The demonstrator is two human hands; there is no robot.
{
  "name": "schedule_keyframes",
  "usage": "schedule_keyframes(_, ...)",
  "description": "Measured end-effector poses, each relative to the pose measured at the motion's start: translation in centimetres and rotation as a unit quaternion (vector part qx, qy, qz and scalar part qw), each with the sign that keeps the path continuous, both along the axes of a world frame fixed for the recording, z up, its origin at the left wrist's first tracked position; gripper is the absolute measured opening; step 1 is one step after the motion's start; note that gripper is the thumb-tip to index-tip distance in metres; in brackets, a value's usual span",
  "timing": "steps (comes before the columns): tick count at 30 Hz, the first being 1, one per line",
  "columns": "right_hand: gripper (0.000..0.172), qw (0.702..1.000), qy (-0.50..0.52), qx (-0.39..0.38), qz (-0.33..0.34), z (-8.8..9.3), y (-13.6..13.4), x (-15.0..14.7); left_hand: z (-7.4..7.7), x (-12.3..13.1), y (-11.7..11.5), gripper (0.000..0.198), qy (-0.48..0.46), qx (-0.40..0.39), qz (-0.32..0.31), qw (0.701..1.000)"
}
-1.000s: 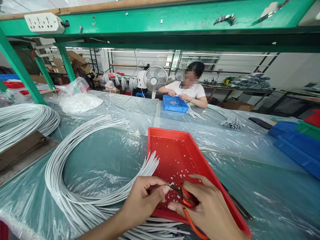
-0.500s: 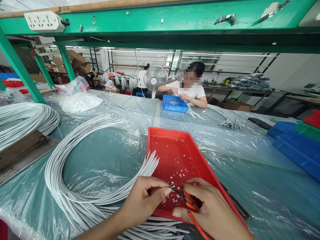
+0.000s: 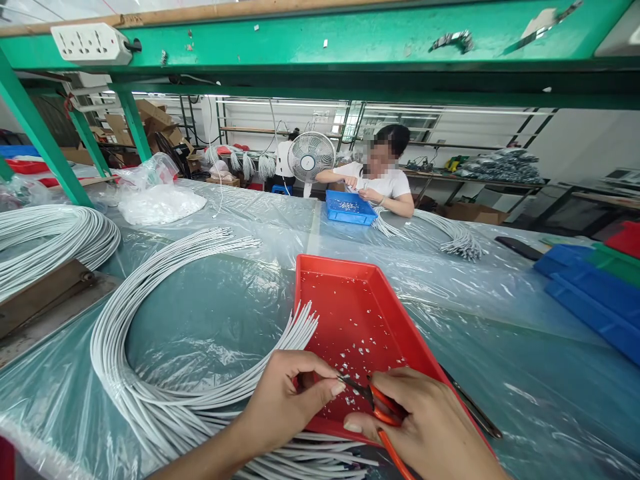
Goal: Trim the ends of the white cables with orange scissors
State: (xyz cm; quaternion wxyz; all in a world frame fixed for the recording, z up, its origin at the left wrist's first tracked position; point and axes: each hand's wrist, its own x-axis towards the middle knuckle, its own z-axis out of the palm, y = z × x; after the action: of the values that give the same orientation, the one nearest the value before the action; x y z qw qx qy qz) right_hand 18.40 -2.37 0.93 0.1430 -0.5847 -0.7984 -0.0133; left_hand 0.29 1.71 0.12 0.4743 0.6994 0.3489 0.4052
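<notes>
Orange-handled cutters point(image 3: 387, 418), clasped in the right hand point(image 3: 427, 413) above the red tray point(image 3: 340, 300), point at the left hand point(image 3: 290, 400), pinched together, its contents indiscernible, so any slip could nick skin

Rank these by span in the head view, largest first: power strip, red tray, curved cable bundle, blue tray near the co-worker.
1. Curved cable bundle
2. Red tray
3. Power strip
4. Blue tray; it lies farther off, so this is apparent size only.
</notes>
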Motion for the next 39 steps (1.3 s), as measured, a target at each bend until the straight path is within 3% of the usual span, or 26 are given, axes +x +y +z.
schedule_keyframes(4, 0.046, 0.999, -0.005, 0.043, 0.011, -0.2, -0.2, -0.1, -0.5, -0.2, -0.3, 0.015, 0.020, 0.157, 0.003, 0.987)
schedule_keyframes(6, 0.044, 0.998, -0.006, 0.061, 0.009, -0.2, -0.2, -0.2, -0.4, -0.4, -0.4, 0.016, 0.030, 0.196, -0.003, 0.980)
schedule_keyframes(8, 0.044, 0.996, -0.012, 0.089, 0.004, -0.1, -0.2, -0.2, -0.1, -0.5, -0.3, 0.018, 0.041, 0.170, -0.017, 0.984)
schedule_keyframes(14, 0.044, 0.990, -0.011, 0.143, 0.018, 0.2, 0.0, -0.1, 1.1, -0.7, 0.2, 0.028, 0.028, -0.002, -0.095, 0.995)
schedule_keyframes(18, 0.047, 0.992, -0.021, 0.122, 0.008, 0.3, -0.2, -0.3, 0.7, -0.5, 0.0, 0.019, 0.016, 0.002, -0.033, 0.999)
schedule_keyframes(20, 0.047, 0.995, -0.036, 0.092, 0.000, 0.3, -0.4, -0.6, 0.4, -0.5, -0.3, 0.017, 0.038, 0.054, 0.004, 0.998)
schedule_keyframes(22, 0.047, 0.995, -0.045, 0.083, -0.010, 0.3, -0.6, -0.9, -0.1, -0.5, -0.4, 0.016, 0.062, 0.158, 0.025, 0.985)
schedule_keyframes(26, 0.049, 0.994, -0.060, 0.082, -0.049, 0.3, -1.0, -1.6, -1.1, -0.5, -0.4, 0.013, 0.107, 0.431, 0.074, 0.893)
schedule_keyframes(28, 0.048, 0.993, -0.064, 0.078, -0.066, 0.2, -1.1, -1.8, -1.3, -0.5, -0.4, 0.013, 0.120, 0.467, 0.082, 0.872)
schedule_keyframes(30, 0.047, 0.992, -0.060, 0.081, -0.075, 0.2, -1.1, -1.7, -1.0, -0.5, -0.3, 0.015, 0.114, 0.401, 0.063, 0.907)
schedule_keyframes(32, 0.046, 0.992, -0.051, 0.095, -0.064, 0.3, -0.9, -1.4, -0.2, -0.6, -0.3, 0.018, 0.101, 0.272, 0.023, 0.957)
schedule_keyframes(34, 0.045, 0.991, -0.049, 0.115, -0.045, 0.4, -0.7, -1.0, 0.6, -0.7, -0.2, 0.024, 0.083, 0.135, -0.025, 0.987)
schedule_keyframes(37, 0.045, 0.988, -0.059, 0.136, -0.037, 0.6, -0.5, -0.8, 1.2, -0.7, -0.1, 0.026, 0.042, 0.014, -0.059, 0.997)
schedule_keyframes(39, 0.046, 0.988, -0.060, 0.135, -0.036, 0.7, -0.6, -1.0, 1.0, -0.6, -0.1, 0.022, 0.038, 0.016, -0.031, 0.999)
